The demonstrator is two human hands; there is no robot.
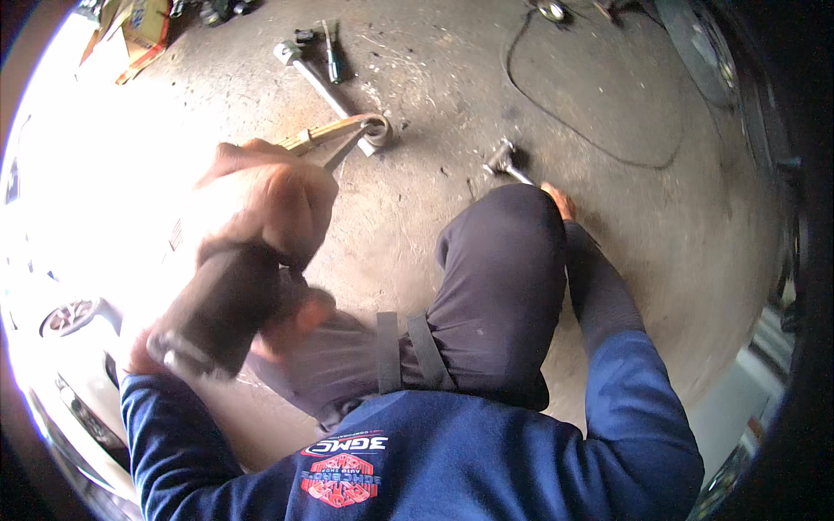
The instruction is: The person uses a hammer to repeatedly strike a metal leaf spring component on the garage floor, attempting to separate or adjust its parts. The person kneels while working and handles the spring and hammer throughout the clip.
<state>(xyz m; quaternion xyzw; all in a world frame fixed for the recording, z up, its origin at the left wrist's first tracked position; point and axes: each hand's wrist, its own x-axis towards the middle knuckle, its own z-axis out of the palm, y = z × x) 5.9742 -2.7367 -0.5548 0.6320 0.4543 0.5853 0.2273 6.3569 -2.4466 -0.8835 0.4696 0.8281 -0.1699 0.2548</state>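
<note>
While left hand [271, 198] grips blurred dark tool [224, 304] and right hand [561, 202] hammer [501, 160], scuffed grey floor [443, 95], cable [507, 71], white car [48, 360]

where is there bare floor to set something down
Gray concrete floor is bare within the curved black cable and right of the dark-sleeved right forearm. Crowded: beside the metal hammer, and beyond the left hand, around the long silver metal bar and slim screwdriver-like tool.

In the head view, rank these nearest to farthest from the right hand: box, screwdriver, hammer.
1. Hammer, just up and left of the right hand.
2. Screwdriver, farther up and left.
3. Box, near the upper-left edge.
</note>
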